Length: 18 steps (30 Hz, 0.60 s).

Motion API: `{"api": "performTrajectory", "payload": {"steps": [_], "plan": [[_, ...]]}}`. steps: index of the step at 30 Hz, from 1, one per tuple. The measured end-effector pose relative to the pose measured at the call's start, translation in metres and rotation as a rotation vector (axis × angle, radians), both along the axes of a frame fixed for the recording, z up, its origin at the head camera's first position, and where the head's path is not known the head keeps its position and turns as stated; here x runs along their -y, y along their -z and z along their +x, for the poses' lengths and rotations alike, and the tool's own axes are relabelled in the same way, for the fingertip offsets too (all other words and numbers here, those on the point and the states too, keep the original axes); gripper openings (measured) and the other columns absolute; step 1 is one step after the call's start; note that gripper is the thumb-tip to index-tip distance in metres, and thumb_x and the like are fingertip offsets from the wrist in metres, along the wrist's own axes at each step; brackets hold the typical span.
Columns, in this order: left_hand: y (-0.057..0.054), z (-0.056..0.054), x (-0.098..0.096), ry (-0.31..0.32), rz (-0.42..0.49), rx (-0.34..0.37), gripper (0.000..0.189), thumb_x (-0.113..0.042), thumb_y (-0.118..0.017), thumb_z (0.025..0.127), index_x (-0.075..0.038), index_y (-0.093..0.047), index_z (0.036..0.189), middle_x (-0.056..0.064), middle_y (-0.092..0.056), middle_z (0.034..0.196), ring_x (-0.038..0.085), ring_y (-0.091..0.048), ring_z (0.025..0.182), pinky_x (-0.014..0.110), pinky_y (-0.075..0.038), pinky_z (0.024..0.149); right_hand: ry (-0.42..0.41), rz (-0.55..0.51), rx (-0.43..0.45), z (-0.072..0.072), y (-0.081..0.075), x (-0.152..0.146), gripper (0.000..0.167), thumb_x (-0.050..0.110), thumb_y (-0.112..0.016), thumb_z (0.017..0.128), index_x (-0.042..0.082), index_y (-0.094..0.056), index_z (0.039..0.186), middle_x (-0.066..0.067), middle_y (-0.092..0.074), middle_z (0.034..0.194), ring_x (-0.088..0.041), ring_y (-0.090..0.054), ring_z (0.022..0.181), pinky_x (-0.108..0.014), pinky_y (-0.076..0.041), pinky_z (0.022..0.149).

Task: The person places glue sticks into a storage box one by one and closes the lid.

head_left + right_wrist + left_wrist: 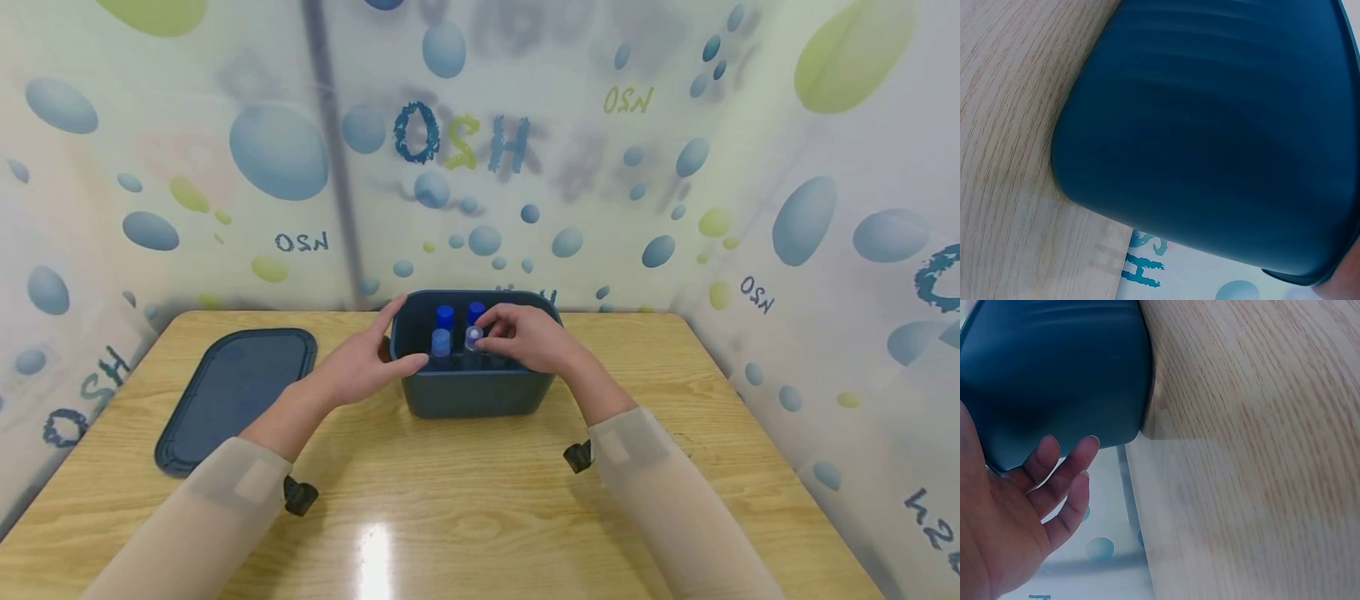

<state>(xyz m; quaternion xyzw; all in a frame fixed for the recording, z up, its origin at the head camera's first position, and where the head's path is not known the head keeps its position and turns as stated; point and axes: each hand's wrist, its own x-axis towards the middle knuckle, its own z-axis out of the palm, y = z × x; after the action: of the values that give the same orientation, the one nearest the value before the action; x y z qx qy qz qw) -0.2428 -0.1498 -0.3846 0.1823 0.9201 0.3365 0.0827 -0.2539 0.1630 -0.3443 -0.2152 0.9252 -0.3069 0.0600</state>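
Note:
A dark blue-green plastic box (pixel 480 395) stands on the table with several small bottles upright inside. Two at the back have dark blue caps, and a front bottle (pixel 441 342) has a lighter blue top. My right hand (pixel 536 337) reaches over the rim and pinches the clear-topped bottle (pixel 473 337) between thumb and index finger. At the box's left end is my left hand (pixel 367 362), its thumb by the front rim and index finger along the side. In the left wrist view, its other fingers (pixel 1071 465) lie relaxed beside the box wall. The bottles' lower parts are hidden.
A dark blue lid (pixel 236 392) lies flat on the wooden table (pixel 450 508), left of the box. Behind the table hangs a patterned curtain (pixel 480 208) with bubbles and lettering, which also closes off both sides.

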Motion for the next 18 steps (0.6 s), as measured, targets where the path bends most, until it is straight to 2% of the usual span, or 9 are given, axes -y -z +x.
{"api": "performTrajectory", "payload": {"steps": [11, 18], "plan": [[-0.0007, 0.0009, -0.0009, 0.000, 0.000, -0.003, 0.110, -0.075, -0.064, 0.100, -0.037, 0.002, 0.178, 0.007, -0.066, 0.088, 0.023, -0.060, 0.075, 0.039, -0.046, 0.067, 0.012, -0.013, -0.008, 0.0007, 0.0003, -0.0004, 0.030, 0.033, -0.078, 0.105, 0.019, -0.075, 0.131, 0.000, -0.074, 0.107, -0.018, -0.065, 0.091, -0.037, -0.054, 0.086], [-0.0003, 0.0003, -0.0007, 0.000, -0.002, 0.002, 0.110, -0.075, -0.064, 0.099, -0.037, 0.002, 0.178, 0.007, -0.066, 0.086, 0.023, -0.059, 0.073, 0.039, -0.045, 0.065, 0.021, -0.070, -0.005, -0.0002, -0.0011, -0.0012, 0.031, 0.033, -0.075, 0.107, 0.018, -0.075, 0.133, -0.001, -0.076, 0.108, -0.019, -0.068, 0.090, -0.038, -0.057, 0.084]]}}
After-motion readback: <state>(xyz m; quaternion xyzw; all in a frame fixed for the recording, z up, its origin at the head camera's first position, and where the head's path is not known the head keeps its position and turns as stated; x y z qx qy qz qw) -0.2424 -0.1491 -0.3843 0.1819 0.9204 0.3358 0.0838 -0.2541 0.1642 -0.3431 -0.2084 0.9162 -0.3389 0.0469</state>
